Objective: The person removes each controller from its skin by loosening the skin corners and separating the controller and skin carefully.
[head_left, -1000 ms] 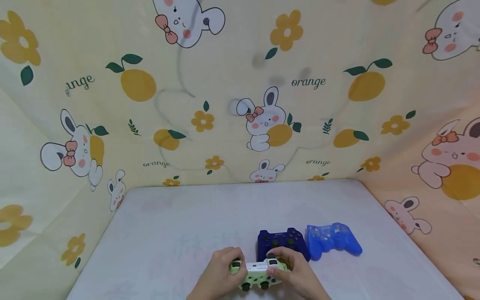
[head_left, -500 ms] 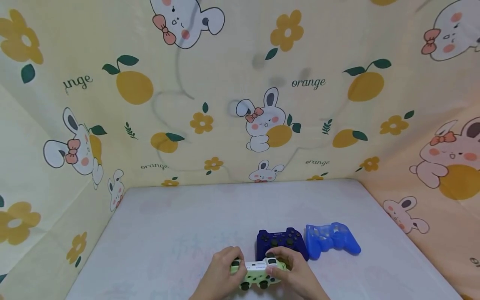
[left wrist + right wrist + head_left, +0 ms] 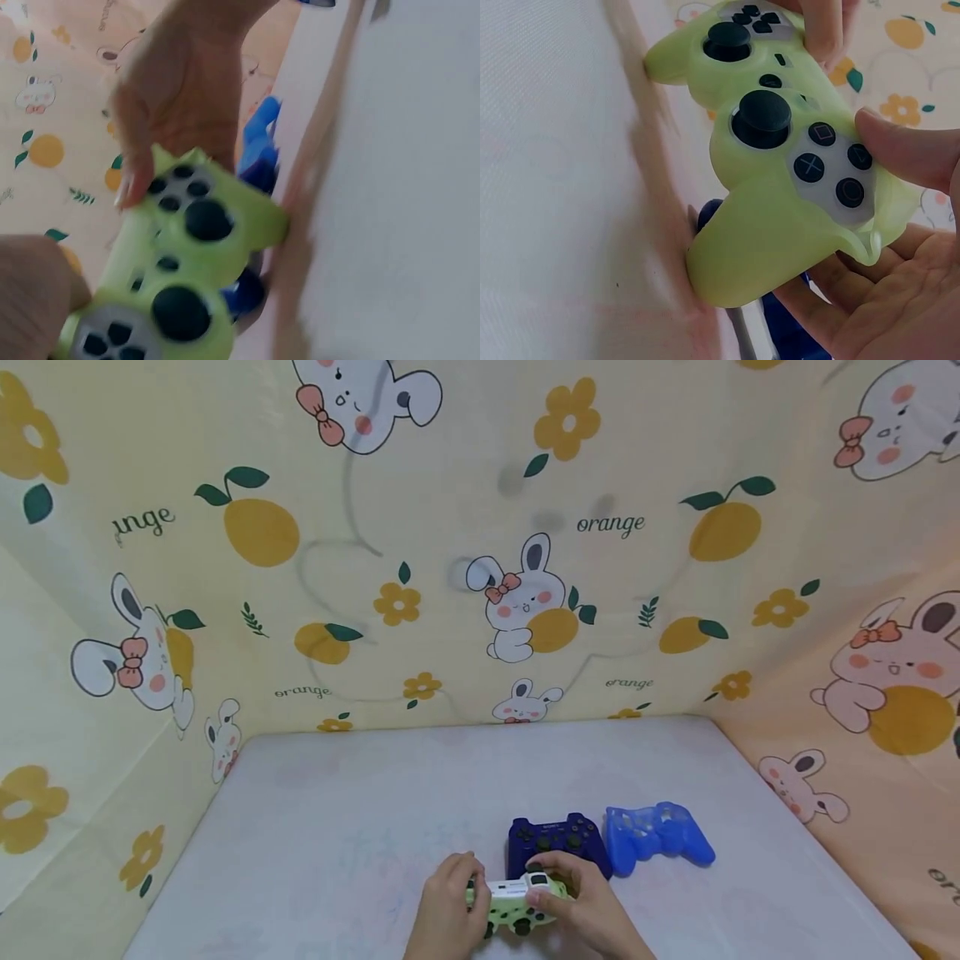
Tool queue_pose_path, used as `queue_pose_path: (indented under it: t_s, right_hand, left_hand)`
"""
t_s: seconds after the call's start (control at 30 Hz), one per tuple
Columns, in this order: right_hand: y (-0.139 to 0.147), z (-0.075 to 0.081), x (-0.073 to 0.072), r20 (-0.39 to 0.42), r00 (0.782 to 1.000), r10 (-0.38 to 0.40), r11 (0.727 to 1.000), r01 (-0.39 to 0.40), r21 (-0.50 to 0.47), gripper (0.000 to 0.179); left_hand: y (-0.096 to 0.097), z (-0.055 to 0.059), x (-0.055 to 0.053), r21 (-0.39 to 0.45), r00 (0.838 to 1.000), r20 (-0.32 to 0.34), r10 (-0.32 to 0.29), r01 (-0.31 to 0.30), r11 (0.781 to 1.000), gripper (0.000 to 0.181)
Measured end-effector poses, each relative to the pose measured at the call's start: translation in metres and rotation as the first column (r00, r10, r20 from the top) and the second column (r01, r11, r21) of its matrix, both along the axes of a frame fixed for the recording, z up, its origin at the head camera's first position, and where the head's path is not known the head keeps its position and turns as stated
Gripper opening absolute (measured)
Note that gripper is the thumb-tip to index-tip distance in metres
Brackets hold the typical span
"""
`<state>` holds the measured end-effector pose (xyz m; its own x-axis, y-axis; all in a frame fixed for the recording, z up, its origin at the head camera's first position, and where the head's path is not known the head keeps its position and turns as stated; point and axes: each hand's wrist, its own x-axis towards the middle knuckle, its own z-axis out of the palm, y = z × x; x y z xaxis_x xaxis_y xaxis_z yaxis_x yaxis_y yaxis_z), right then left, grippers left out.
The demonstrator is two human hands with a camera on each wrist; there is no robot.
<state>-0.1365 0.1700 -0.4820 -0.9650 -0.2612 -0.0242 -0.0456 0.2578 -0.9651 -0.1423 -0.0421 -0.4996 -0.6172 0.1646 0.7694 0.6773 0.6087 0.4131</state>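
A white game controller in a pale green silicone cover (image 3: 517, 906) is held up between both hands near the table's front, its buttons and black sticks facing me. My left hand (image 3: 447, 910) grips its left end, hiding much of that side. At the other end my right hand (image 3: 588, 902) holds it, thumb (image 3: 907, 154) on the face near the buttons and fingers beneath. In the right wrist view the cover's edge (image 3: 868, 247) stands off loosely at the right-hand corner. White casing shows along the controller's top edge in the head view.
Just behind the hands lies a dark blue Sony controller (image 3: 558, 839) on the white table (image 3: 360, 810). Beside it, to the right, is a bright blue silicone controller cover (image 3: 660, 835). Patterned cloth walls (image 3: 442, 527) rise around the table's back and sides.
My left hand has shifted slightly right and turned further over the controller's left end, covering more of it. The right hand keeps its hold. The whole head view has drifted a little.
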Motion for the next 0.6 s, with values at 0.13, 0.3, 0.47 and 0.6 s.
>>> queue_pose_path:
  t_s: [0.13,0.3,0.47,0.6]
  right_hand:
    - [0.000,-0.001,0.000,-0.009,1.000,-0.005,1.000,0.005,-0.001,0.042]
    - [-0.001,-0.002,0.000,-0.002,1.000,-0.009,1.000,0.009,0.015,0.041]
    - [-0.001,-0.001,0.000,-0.013,1.000,-0.004,1.000,0.004,0.020,0.041]
    - [-0.001,-0.001,0.001,-0.018,1.000,-0.001,1.000,0.001,0.010,0.041]
  left_hand:
    - [0.008,-0.002,0.005,0.052,0.997,-0.007,0.082,-0.082,0.995,0.021]
    - [0.014,-0.002,0.009,0.145,0.988,0.084,0.127,-0.138,0.980,0.025]
    - [0.015,0.000,0.011,0.223,0.976,0.157,0.154,-0.186,0.957,0.027]
    - [0.013,0.005,0.013,0.345,0.939,0.327,0.103,-0.220,0.913,0.023]
